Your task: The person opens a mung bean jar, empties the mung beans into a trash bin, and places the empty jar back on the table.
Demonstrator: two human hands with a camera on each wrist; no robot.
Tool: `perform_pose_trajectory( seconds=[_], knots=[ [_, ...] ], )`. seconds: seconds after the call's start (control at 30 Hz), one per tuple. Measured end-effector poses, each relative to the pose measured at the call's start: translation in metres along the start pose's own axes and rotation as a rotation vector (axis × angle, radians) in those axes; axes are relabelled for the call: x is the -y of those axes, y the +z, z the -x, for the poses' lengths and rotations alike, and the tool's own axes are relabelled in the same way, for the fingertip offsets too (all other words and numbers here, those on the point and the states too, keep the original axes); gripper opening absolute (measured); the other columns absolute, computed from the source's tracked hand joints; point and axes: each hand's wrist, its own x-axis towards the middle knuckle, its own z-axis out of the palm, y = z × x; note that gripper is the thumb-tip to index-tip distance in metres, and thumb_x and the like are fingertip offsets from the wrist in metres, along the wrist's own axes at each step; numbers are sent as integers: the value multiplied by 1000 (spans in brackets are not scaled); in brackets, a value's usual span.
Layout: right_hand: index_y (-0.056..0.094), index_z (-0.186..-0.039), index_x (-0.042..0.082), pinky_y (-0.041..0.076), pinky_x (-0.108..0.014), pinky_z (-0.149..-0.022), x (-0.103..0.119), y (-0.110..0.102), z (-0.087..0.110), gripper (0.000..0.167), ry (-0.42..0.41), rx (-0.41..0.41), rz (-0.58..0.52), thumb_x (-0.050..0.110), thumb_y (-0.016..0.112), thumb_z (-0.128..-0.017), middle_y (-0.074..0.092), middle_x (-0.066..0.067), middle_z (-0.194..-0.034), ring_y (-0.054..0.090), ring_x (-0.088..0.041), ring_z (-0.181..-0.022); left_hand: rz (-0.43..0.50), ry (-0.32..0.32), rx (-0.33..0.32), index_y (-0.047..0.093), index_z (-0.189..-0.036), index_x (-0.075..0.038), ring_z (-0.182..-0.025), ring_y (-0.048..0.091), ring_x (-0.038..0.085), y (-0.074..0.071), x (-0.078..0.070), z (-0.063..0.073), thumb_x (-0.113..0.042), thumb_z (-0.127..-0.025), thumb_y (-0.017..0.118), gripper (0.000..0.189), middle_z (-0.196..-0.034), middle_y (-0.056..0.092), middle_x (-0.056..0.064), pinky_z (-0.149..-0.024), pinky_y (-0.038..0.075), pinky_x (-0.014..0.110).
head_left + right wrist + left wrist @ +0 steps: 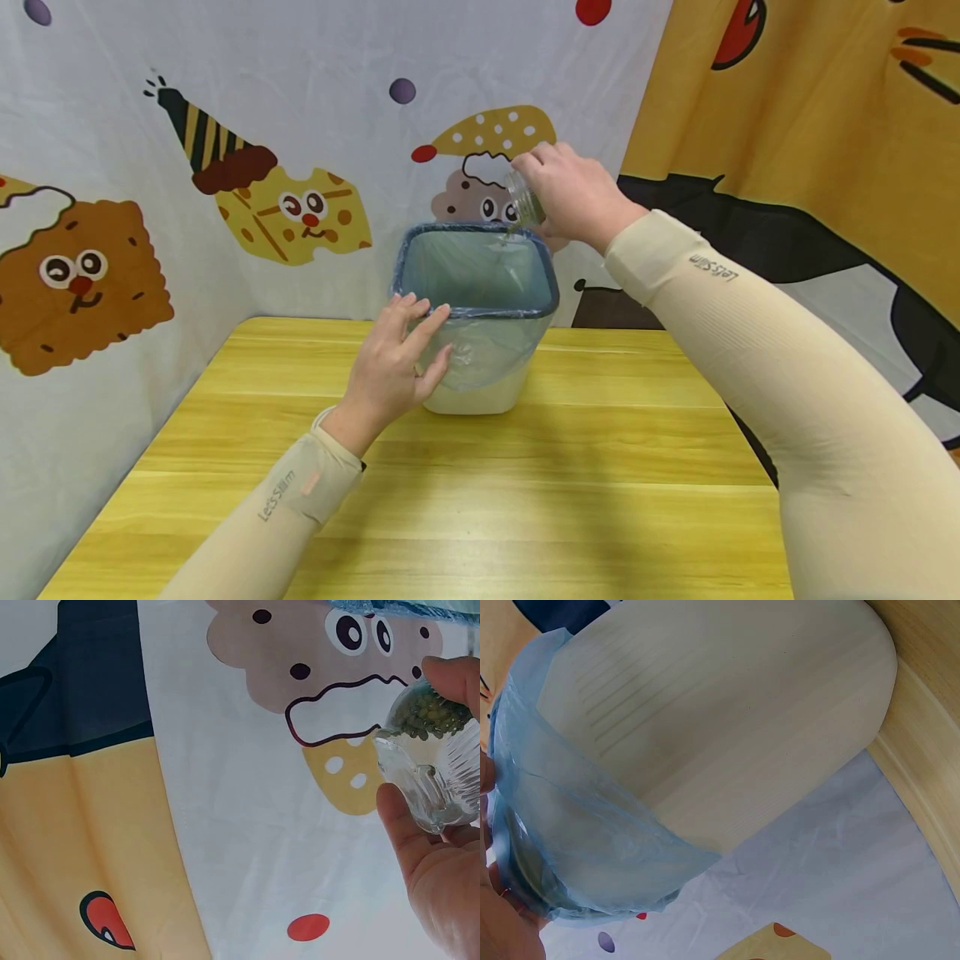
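Observation:
A pale plastic trash bin (480, 398) stands on the table with a translucent blue liner bag (483, 354) folded over its rim. My left hand (390, 358) touches the near left of the lined rim, fingers fairly straight and thumb along the outside. Above the bin's right rear corner, my right hand (577, 196) grips a clear glass jar (522, 198), tilted mouth-down to the left. Small greenish grains (431, 714) lie inside the jar, and some fall from its mouth toward the bin. The left wrist view shows the bin's side (727, 712); fingers there are partly cut off.
The bin rests on a yellow wood-grain table (465, 508), toward its far edge. Right behind hangs a white curtain (322, 50) with printed cartoon food, and a yellow printed curtain (810, 125) hangs at the right.

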Motion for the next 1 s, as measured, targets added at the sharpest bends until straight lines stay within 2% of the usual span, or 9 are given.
perform_pose_trajectory(
  seconds=[0.2,0.43,0.57,0.67,0.87,1.0],
  knots=[
    [42,-159,1,53,-58,-115,1,2,0,86,-84,-49,88,21,88,-89,48,-25,-158,42,-45,-149,5,-1,1,70,-136,0,-125,64,49,0,0,0,-17,-90,80,50,-127,66,28,-117,50,62],
    [48,-150,-3,57,-54,-108,0,6,1,57,-221,-176,180,5,70,-98,55,-26,-148,53,-45,-136,9,-4,5,69,-137,-1,-126,64,49,0,0,0,-17,-90,81,51,-127,66,29,-117,50,62],
    [53,-143,-4,57,-51,-109,1,9,1,45,-314,-268,265,1,67,-101,59,-27,-143,58,-44,-131,9,-1,3,69,-136,0,-125,65,50,0,0,0,-17,-89,81,51,-127,66,29,-116,50,63],
    [55,-143,-1,56,-48,-112,1,12,1,46,-417,-370,391,-1,70,-100,61,-25,-143,60,-41,-132,7,0,4,70,-136,-1,-125,65,50,0,0,0,-17,-90,80,51,-127,66,28,-117,50,62],
    [55,-153,15,50,-40,-118,3,20,0,56,-638,-581,783,9,74,-100,62,-11,-149,59,-29,-136,4,3,5,69,-137,0,-125,65,50,-1,1,0,-17,-90,80,51,-127,66,29,-117,50,62],
    [56,-151,20,48,-38,-119,7,28,0,51,-730,-652,883,11,70,-103,63,-5,-151,59,-24,-137,3,3,4,69,-137,0,-125,65,50,-1,1,0,-17,-90,81,52,-127,66,29,-116,50,62]
  ],
)
